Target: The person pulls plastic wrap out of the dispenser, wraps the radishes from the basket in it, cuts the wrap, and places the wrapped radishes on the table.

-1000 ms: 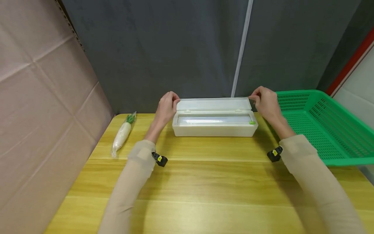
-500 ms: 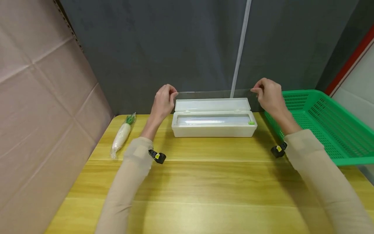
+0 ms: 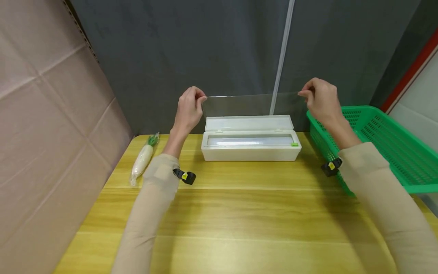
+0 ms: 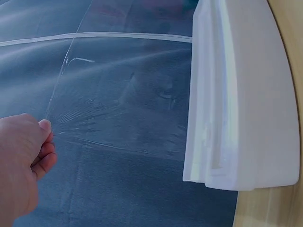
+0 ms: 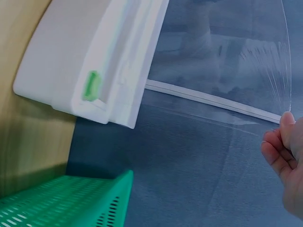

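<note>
A sheet of clear plastic wrap (image 3: 239, 105) stretches up from behind the raised lid of a white wrap dispenser box (image 3: 251, 154). My left hand (image 3: 189, 108) pinches its upper left corner between thumb and forefinger. At the upper right corner my right hand (image 3: 322, 99) pinches it the same way, so the top edge runs taut between both hands. Creases fan out from the pinched corner of the plastic wrap (image 4: 118, 109) in the left wrist view. On the right end of the box sits a small green slide cutter (image 5: 92, 86).
A white radish (image 3: 143, 160) with a green top, wrapped in clear film, lies at the table's left. A green plastic basket (image 3: 421, 188) stands at the right, under the right forearm. Behind the wooden table (image 3: 232, 220) hangs a dark grey curtain (image 3: 191, 49).
Both hands have risen from the box's lid and moved slightly apart, drawing the plastic wrap upward out of the box. The box, radish and basket stay in place.
</note>
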The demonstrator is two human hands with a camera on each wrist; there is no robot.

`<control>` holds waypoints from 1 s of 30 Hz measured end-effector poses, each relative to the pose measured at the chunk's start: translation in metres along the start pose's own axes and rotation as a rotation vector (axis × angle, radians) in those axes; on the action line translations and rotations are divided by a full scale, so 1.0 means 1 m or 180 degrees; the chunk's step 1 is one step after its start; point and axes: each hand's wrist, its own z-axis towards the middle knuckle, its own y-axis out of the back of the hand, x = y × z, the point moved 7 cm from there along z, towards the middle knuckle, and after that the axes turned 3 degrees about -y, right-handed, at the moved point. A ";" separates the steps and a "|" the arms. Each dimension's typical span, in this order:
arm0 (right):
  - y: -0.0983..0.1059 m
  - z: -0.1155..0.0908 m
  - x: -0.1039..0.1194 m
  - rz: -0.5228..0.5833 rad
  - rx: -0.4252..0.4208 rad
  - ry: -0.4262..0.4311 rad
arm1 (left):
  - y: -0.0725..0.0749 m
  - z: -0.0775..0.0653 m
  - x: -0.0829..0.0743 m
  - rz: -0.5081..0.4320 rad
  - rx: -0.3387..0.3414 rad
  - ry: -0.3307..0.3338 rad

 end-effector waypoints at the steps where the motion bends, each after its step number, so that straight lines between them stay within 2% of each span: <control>1: 0.002 0.001 0.001 -0.0008 0.0000 -0.0017 | 0.002 0.002 -0.001 -0.0005 -0.0035 -0.0007; 5: 0.009 0.007 0.004 -0.0015 -0.0014 -0.0086 | 0.009 0.010 -0.005 -0.0037 -0.0182 -0.0038; 14: 0.024 0.018 0.006 0.0002 -0.0159 -0.0228 | 0.023 0.024 -0.019 -0.0117 -0.0335 -0.0142; 30: 0.053 0.027 0.030 0.0042 -0.0514 0.0037 | 0.045 0.037 -0.034 -0.0151 -0.0602 -0.0260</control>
